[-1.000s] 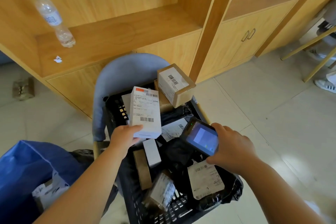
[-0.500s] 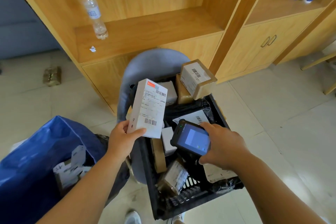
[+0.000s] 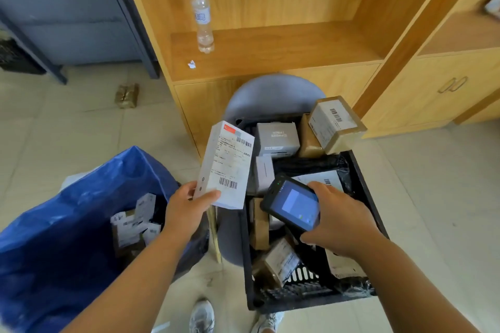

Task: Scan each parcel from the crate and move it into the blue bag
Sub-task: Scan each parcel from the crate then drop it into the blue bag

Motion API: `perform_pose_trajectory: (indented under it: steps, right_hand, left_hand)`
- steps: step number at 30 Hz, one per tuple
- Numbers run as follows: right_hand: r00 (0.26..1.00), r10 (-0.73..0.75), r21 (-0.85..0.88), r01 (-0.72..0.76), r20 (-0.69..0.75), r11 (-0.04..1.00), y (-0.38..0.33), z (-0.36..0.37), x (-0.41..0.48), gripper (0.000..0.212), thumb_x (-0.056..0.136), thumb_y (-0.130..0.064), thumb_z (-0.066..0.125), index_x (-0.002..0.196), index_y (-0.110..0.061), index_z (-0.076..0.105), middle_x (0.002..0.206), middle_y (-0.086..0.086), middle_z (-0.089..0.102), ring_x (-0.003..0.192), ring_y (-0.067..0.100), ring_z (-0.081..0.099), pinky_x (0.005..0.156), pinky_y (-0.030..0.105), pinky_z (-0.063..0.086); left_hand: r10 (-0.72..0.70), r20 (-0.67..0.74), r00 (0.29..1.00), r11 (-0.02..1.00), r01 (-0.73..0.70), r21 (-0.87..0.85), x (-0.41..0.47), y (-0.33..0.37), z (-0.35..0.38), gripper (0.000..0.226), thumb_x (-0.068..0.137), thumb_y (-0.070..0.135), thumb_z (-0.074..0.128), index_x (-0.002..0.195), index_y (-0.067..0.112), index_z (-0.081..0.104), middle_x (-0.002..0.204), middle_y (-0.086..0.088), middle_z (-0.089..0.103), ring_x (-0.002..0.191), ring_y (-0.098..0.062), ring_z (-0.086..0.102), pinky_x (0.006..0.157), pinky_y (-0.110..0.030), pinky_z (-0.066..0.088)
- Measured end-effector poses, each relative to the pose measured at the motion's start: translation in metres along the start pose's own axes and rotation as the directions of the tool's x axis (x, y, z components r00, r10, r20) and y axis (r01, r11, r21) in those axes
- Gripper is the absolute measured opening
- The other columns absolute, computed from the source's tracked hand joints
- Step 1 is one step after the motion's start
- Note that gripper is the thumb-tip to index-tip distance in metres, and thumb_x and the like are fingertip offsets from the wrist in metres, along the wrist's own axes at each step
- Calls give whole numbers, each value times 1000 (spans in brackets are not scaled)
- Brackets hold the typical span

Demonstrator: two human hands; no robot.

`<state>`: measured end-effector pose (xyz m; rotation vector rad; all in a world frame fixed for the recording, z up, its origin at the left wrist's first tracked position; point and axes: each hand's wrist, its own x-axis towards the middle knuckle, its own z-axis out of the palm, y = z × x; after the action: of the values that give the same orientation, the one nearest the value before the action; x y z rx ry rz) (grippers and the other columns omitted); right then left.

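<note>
My left hand (image 3: 186, 208) grips the lower end of a tall white parcel (image 3: 227, 163), label and barcodes facing up, held between the blue bag and the crate. My right hand (image 3: 338, 220) holds a black handheld scanner (image 3: 292, 204) with a lit screen over the black crate (image 3: 305, 300). The crate sits on a grey chair (image 3: 273, 94) and holds several parcels, among them a brown box (image 3: 336, 123) and a grey box (image 3: 277, 139). The blue bag (image 3: 65, 238) stands open at the left with several parcels (image 3: 135, 222) inside.
A wooden cabinet (image 3: 270, 46) stands behind the chair, with a plastic bottle (image 3: 202, 17) on its shelf. A small wrapped packet (image 3: 127, 94) lies on the tiled floor at the left. My shoes (image 3: 201, 316) show at the bottom edge.
The white parcel in my left hand has moved left, off the crate toward the blue bag. The view has shifted left, showing more of the bag. The scanner stays over the crate.
</note>
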<state>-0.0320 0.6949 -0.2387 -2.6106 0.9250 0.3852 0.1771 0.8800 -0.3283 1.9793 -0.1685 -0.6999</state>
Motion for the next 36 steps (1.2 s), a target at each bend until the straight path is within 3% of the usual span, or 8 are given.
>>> perform_pose_trajectory:
  steps: [9,12,14,17,22,27,32,36]
  right_hand:
    - [970,-228,-57,233,84,971,-68,15,34,82,59,-51,73,125,-32,28,104,-9,47,90,14,47,70,32,43]
    - [947,-294,-82,306,131,949,-99,25,45,84,60,-51,73,128,-30,28,109,-6,50,96,16,51,80,36,48]
    - [933,-324,-106,342,159,933,-122,33,52,87,60,-52,72,131,-30,26,112,-5,50,97,17,51,80,36,46]
    - [917,-345,-124,373,200,919,-158,49,59,86,60,-53,73,129,-28,29,108,-5,49,93,16,50,76,34,44]
    - [915,-318,-157,362,248,919,-218,82,77,81,59,-52,75,123,-28,33,103,-6,50,88,17,50,73,35,43]
    - [929,-261,-181,313,263,932,-266,123,100,76,58,-52,74,120,-30,36,102,-7,50,88,17,51,72,35,46]
    - [940,-223,-195,276,257,941,-292,165,121,73,56,-49,70,118,-32,34,98,-10,49,85,17,51,67,33,45]
    - [949,-192,-241,253,250,937,-300,190,138,81,57,-50,72,124,-34,29,101,-11,48,87,16,49,67,32,41]
  left_hand:
    - [-289,-174,941,937,240,-255,-50,-71,-69,7,85,20,69,78,23,69,85,1,73,78,-13,69,62,-24,56]
    - [-409,-229,883,881,317,-350,-62,-97,-95,6,85,21,69,82,17,67,86,-4,71,81,-21,68,76,-38,56]
    - [-483,-251,839,825,339,-452,-61,-115,-112,8,86,22,68,86,14,65,85,-4,68,78,-18,65,71,-33,55]
    - [-529,-322,785,845,454,-282,-48,-149,-143,24,90,31,62,89,7,66,82,-7,68,69,-12,62,57,-15,46]
    - [-640,-288,712,762,636,-123,-7,-204,-192,40,88,43,61,79,3,61,81,-15,66,85,-35,65,87,-47,51]
    - [-660,-241,712,737,676,-23,43,-257,-224,46,85,46,64,69,4,59,71,-14,63,80,-36,65,72,-38,49]
    - [-642,-164,749,748,659,83,99,-306,-230,43,89,45,58,88,2,63,87,-15,69,85,-33,67,71,-35,49]
    - [-606,-139,783,764,622,175,135,-337,-222,40,93,41,54,73,6,59,79,-11,65,74,-27,63,61,-31,43]
